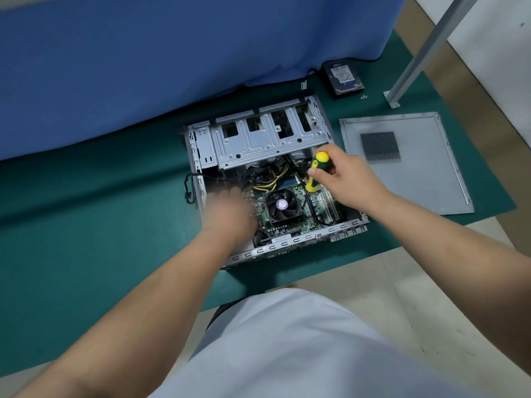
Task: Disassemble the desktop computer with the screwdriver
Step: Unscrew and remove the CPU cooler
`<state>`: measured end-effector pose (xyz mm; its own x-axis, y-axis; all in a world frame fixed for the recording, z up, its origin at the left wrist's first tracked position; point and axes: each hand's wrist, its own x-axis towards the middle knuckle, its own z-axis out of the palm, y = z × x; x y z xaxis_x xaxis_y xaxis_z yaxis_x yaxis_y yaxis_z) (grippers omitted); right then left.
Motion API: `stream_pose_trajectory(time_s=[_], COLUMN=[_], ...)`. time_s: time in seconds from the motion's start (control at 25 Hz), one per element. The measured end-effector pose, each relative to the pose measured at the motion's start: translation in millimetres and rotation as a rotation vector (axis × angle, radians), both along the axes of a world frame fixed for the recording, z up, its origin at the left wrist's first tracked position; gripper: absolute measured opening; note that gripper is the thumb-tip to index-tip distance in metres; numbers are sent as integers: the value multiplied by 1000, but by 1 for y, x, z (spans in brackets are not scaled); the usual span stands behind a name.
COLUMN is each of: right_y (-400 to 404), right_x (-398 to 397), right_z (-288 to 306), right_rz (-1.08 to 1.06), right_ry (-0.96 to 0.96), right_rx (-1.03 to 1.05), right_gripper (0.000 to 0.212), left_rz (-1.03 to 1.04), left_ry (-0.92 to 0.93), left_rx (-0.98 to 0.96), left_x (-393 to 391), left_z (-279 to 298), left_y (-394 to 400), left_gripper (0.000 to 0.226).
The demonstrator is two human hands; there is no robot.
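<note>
The right hand (342, 179) is gripping the screwdriver (317, 172), shaft slanting down-left toward the motherboard (290, 193) mid-frame; the blurred left hand (230, 211) is reaching inside, grip unclear.

Single head cam, wide-angle, looking fwd and steeply down from above the person's torso, fairly close; it's framing the green mat (86, 239) on the floor, near edge to blue backdrop (143, 67).

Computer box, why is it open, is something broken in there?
Nothing looks broken. The case lies open, its side panel flat beside it and a hard drive out behind. The right hand holds a screwdriver.
</note>
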<state>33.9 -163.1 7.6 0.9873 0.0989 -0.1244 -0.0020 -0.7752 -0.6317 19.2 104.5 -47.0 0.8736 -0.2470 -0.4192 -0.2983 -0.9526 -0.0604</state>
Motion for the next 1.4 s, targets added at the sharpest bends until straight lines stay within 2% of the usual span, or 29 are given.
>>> stream_pose_trajectory(time_s=[0.12, 0.32, 0.4, 0.6, 0.72, 1.0, 1.16, 1.28, 1.4], right_y=[-4, 7, 16, 32, 37, 46, 45, 50, 61], right_x=[4, 6, 5, 1, -1, -9, -15, -19, -23], right_z=[6, 14, 12, 3, -2, -7, -10, -8, 0], right_rz=[-91, -120, -99, -70, -40, -23, -32, -37, -41], right_ry=[-37, -65, -46, -8, 3, 34, 42, 37, 35], right_rx=[22, 94, 132, 192, 201, 176, 176, 155, 177], right_gripper=[29, 25, 24, 25, 26, 29, 29, 28, 28], left_rz=[7, 0, 42, 310, 319, 278, 244, 233, 293], left_ry=[145, 243, 235, 311, 288, 359, 435, 386, 335], left_rx=[69, 122, 32, -426, -529, -448, -327, -235, -253], left_x=[19, 37, 42, 49, 51, 62, 58, 51, 46], left_z=[2, 7, 5, 11, 13, 14, 4, 4, 9], left_y=[-13, -30, -30, -17, -11, -27, -27, -23, -14], left_gripper=[32, 2, 9, 20, 17, 28, 13, 7, 6])
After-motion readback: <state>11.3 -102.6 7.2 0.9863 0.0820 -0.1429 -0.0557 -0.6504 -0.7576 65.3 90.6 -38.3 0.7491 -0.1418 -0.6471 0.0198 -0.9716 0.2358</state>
